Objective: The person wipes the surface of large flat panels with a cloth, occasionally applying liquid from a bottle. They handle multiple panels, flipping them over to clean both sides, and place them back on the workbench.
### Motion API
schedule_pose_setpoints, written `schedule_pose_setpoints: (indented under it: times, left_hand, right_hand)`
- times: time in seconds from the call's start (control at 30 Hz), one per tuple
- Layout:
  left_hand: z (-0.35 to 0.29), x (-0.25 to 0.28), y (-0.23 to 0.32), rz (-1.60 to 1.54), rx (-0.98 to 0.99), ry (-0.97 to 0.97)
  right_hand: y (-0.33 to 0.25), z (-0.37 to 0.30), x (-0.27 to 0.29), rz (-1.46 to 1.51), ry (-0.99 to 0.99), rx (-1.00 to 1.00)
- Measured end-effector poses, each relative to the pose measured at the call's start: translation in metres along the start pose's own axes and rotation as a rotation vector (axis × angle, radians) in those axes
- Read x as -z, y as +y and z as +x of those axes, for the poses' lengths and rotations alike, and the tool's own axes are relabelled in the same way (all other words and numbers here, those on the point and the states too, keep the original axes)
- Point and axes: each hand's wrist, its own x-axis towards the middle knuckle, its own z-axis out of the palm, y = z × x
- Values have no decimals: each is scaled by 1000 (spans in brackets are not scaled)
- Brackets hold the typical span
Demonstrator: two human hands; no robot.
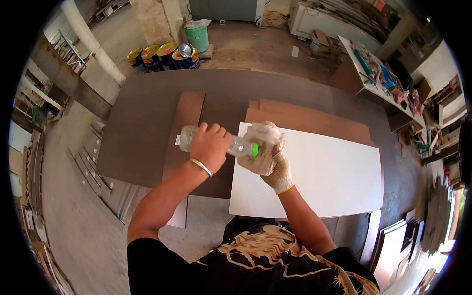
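My bare left hand [211,146] is wrapped round a clear plastic bottle [187,138] with a green cap [254,150]. The bottle lies nearly level, its cap end pointing right at a pale, crumpled rag [256,142]. That rag is in my right hand [279,172], which wears a knitted work glove with a yellow-edged cuff. Cloth hides most of the right fingers. Both hands are over the left end of a white panel [324,172]. Whether the cap touches the cloth, I cannot tell.
Beneath the white panel are brown boards [314,118] on a large dark table [142,113]. A narrow brown strip [189,110] lies to the left. Several cans [167,50] and a green bucket [197,38] stand beyond the far edge. At right is a cluttered side table [388,101].
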Motion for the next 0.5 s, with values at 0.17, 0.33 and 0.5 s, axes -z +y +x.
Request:
schedule_pose_setpoints:
  times: [0.17,0.33,0.5]
  left_hand:
    - [-26,-11,-31,34,99,-67]
    - [-9,-8,-35,24,124,28]
    - [-32,-22,-30,-74,123,67]
  right_hand:
    - [-5,-2,-10,317,22,-209]
    - [3,-3,-27,122,4,-218]
    - [4,11,-28,258,-44,-247]
